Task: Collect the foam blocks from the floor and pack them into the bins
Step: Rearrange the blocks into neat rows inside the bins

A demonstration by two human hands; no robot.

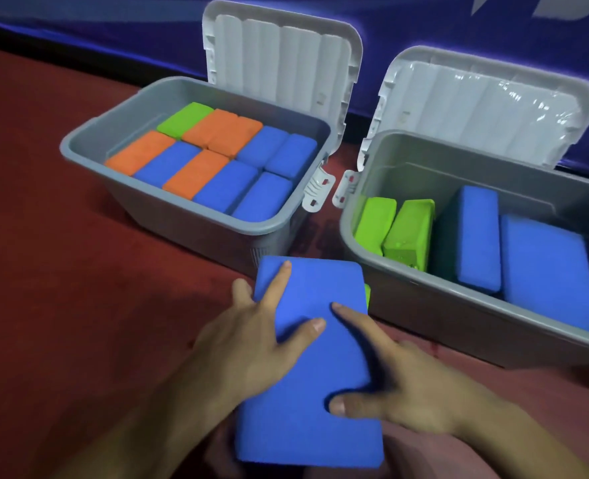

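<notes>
I note the left grip (251,340) released, flat atop the blue foam block (307,430); the right grip (407,385) grasps its edge.
</notes>
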